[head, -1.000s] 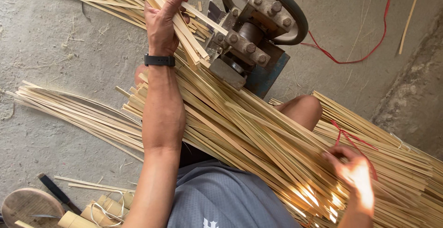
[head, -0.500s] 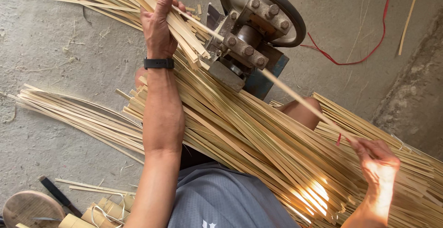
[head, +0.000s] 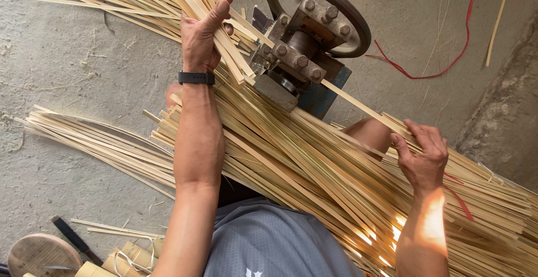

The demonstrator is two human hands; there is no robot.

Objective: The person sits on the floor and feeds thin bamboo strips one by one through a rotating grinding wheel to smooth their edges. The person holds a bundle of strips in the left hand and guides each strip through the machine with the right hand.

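A: Starting at the far left, what's there?

B: A round wooden block and a dark-handled tool on the concrete floor, with loose strips fanned out beside them.

A: And the left hand?

B: It is closed around a bunch of strips on the machine's left side, thumb up, a black band on the wrist. It sat the same way a second ago.

A: The machine itself?

B: Bolted rollers under a dark wheel. One strip comes out of it toward the right.

A: Who has that strip?

B: The right hand, fingers pinched on its end, above the big pile across the lap. A second ago that hand was low in the pile, gripping nothing I could make out; now it has risen and drawn the strip taut, so the piece looks well on its way out of the rollers.

A: Further right?

B: A red cord on the floor.
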